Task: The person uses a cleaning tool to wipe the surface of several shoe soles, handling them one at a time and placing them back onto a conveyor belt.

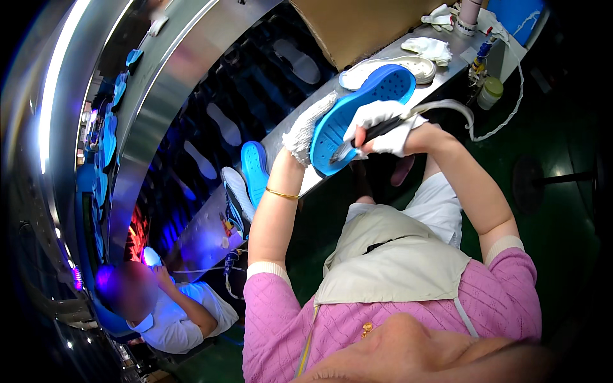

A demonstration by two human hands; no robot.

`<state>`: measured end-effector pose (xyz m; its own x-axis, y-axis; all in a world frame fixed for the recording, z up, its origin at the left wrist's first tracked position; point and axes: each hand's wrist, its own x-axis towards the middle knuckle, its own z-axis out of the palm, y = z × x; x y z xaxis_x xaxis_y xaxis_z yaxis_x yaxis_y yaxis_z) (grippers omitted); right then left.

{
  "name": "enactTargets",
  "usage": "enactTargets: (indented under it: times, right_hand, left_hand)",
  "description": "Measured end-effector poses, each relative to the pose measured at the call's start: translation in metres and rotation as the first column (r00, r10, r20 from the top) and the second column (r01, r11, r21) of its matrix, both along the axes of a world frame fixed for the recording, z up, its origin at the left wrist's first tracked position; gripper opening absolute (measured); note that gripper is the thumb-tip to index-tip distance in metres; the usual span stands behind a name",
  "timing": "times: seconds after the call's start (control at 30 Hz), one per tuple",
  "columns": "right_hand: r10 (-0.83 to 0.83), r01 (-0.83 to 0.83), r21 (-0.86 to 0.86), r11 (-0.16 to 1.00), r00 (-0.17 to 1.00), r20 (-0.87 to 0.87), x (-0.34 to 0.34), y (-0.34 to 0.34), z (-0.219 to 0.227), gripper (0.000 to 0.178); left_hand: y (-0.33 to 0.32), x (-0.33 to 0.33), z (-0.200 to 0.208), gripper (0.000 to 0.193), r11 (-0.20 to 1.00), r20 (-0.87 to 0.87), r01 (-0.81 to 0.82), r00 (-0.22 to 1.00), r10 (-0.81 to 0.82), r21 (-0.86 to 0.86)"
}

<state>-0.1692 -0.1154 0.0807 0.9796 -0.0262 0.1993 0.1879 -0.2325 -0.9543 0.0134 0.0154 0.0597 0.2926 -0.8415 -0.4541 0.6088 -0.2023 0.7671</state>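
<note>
A bright blue shoe sole (333,131), with small holes at its far end, is tilted over the bench edge. My left hand (308,131), in a white knit glove, is closed on the sole's left side. My right hand (383,127) wears a white glove with bare fingertips showing. It is closed round the dark handle of a brush (345,152), whose pale bristles touch the sole's near end. A white hose (450,105) runs from behind the brush. Beyond the blue sole lie a white sole (361,73) and a cream shoe piece (418,68).
White gloves (428,50) lie on the metal bench. Another blue sole (255,171) and a grey one (237,191) stand to the left. Pale insoles (223,124) lie on a dark conveyor. A lidded jar (490,92) is at right. A co-worker (182,316) sits at lower left.
</note>
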Motion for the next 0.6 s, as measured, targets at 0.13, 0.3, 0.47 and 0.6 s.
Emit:
enactTargets:
  times: [0.13, 0.3, 0.47, 0.6]
  right_hand:
    - [-0.039, 0.026, -0.175, 0.984, 0.997, -0.073, -0.007, -0.003, -0.006, 0.010]
    - [-0.031, 0.028, -0.026, 0.999, 0.994, -0.107, -0.015, -0.017, -0.001, 0.011]
    - [-0.119, 0.090, -0.162, 0.983, 0.978, -0.173, -0.021, -0.032, 0.006, 0.014]
    - [-0.136, 0.181, 0.251, 0.951, 0.973, -0.186, -0.029, -0.022, 0.011, 0.013]
  left_hand:
    - [-0.001, 0.001, 0.002, 0.038, 0.995, 0.050, 0.075, 0.996, -0.078, 0.060]
    - [0.002, -0.004, 0.005, 0.047, 0.999, 0.144, 0.029, 0.989, -0.034, 0.037]
    - [0.005, -0.002, 0.010, 0.047, 0.998, 0.020, 0.066, 0.998, -0.066, 0.024]
    - [0.018, -0.009, 0.006, 0.064, 0.982, -0.178, 0.005, 0.983, -0.039, -0.190]
